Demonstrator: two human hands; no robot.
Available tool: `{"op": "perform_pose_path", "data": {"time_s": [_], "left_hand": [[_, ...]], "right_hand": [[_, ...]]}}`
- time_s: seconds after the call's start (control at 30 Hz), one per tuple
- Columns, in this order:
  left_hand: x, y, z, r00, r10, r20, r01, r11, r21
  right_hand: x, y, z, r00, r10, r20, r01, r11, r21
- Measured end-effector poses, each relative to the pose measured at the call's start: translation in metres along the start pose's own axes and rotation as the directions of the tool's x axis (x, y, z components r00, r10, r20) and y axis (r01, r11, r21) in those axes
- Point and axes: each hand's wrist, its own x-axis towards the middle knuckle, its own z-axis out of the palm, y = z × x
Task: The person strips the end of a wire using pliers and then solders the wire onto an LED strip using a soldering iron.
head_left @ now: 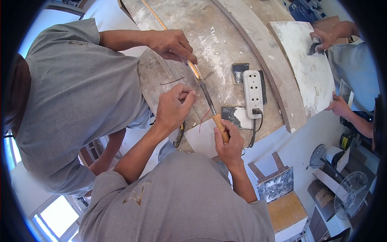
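My right hand (pixel 231 146) grips the wooden handle of a soldering iron (pixel 207 96), whose dark metal shaft points away from me. The iron's tip is at the near end of a thin glowing strip (pixel 195 69), apparently an LED strip. Left of the iron, my left hand (pixel 174 105) is closed in a pinch close to the tip; what its fingers hold, if anything, is too small to make out. A co-worker's hand (pixel 174 45) presses the strip from the far left. Thin red wire (pixel 204 120) lies beside the iron's shaft.
On the dusty worktable (pixel 177 20) lie a white power strip (pixel 253 92) with a black plug, dark square pads (pixel 238 75) and a utility knife (pixel 179 134). At right, another person scrapes a white curved panel (pixel 303 68). A fan (pixel 351 193) stands lower right.
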Motion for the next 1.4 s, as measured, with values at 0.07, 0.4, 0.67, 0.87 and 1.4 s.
{"op": "perform_pose_path", "data": {"time_s": [0.07, 0.4, 0.67, 0.87, 1.4], "left_hand": [[0.0004, -0.0013, -0.0003, 1.000, 0.007, 0.001, -0.007, 1.000, 0.012], [0.0004, -0.0011, -0.0012, 1.000, 0.008, 0.005, -0.008, 0.999, 0.039], [0.0009, -0.0018, -0.0022, 1.000, 0.012, 0.011, -0.012, 0.999, 0.040], [0.0011, -0.0027, -0.0022, 1.000, 0.030, 0.005, -0.030, 0.998, 0.047], [0.0021, 0.0041, -0.0035, 1.000, 0.027, 0.006, -0.027, 0.995, 0.093]], "right_hand": [[0.0003, -0.0005, -0.0002, 1.000, 0.006, 0.006, -0.006, 1.000, 0.001], [0.0005, -0.0025, 0.0006, 1.000, 0.011, 0.005, -0.011, 1.000, 0.010], [-0.0004, -0.0018, 0.0005, 1.000, 0.022, 0.010, -0.022, 1.000, -0.001], [0.0009, -0.0028, -0.0005, 1.000, 0.004, 0.010, -0.004, 1.000, -0.020], [0.0035, -0.0048, -0.0002, 1.000, -0.015, -0.005, 0.015, 0.999, -0.039]]}}
